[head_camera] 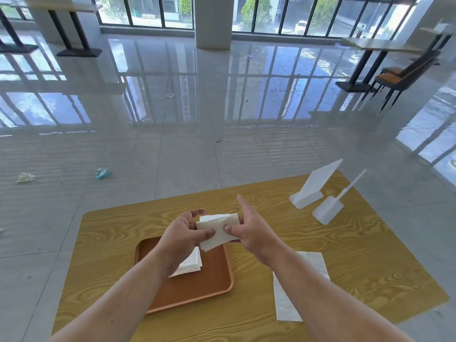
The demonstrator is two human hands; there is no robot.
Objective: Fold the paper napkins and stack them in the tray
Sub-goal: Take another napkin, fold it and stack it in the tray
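I hold a white folded paper napkin (217, 229) in the air above the far right corner of the brown tray (197, 290). My left hand (183, 234) grips its left end, thumb on top. My right hand (251, 230) pinches its right end, index finger pointing away. In the tray lies a small stack of folded napkins (191, 264), partly hidden by my left wrist. To the right of the tray a pile of flat unfolded napkins (283, 304) rests on the wooden table (357, 255), partly under my right forearm.
Two white plastic stands (308, 191) (328, 211) are at the table's far right. Crumpled litter (24, 177) (102, 173) lies on the glossy tiled floor beyond. Other tables and a chair (399, 80) stand far off by the windows.
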